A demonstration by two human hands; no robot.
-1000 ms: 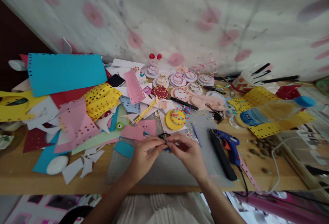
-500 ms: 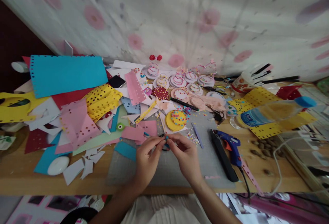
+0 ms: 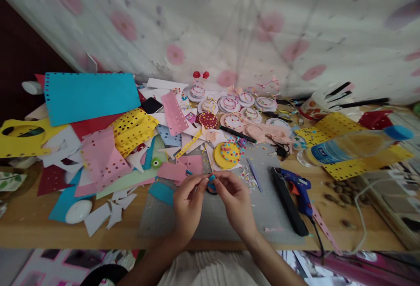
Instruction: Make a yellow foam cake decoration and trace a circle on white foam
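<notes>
My left hand point(image 3: 189, 205) and my right hand point(image 3: 235, 198) meet over the grey cutting mat point(image 3: 210, 224), fingertips pinched together. Between them is a small blue strip point(image 3: 211, 181), seemingly paper, partly covered by the fingers. Just beyond the hands lies a yellow paper disc point(image 3: 218, 159) ringed with coloured beads or dots, a miniature hat in look. Left of the fingers are pink paper pieces point(image 3: 172, 171) and a blue paper piece point(image 3: 161, 193). A thin purple stick point(image 3: 255, 175) rests on the mat to the right, beside scattered small bits.
A blue glue gun point(image 3: 300, 190) and a black bar-shaped tool point(image 3: 288, 203) lie at right, near a bottle point(image 3: 354, 146) of yellowish liquid. Several small decorated paper hats point(image 3: 229, 103) stand at the back. Paper scraps, including a large blue sheet point(image 3: 92, 98), crowd the left.
More of the blue strip shows between my fingertips, which have shifted slightly around it. The whole view has moved a little, so the tabletop things appear slightly further right.
</notes>
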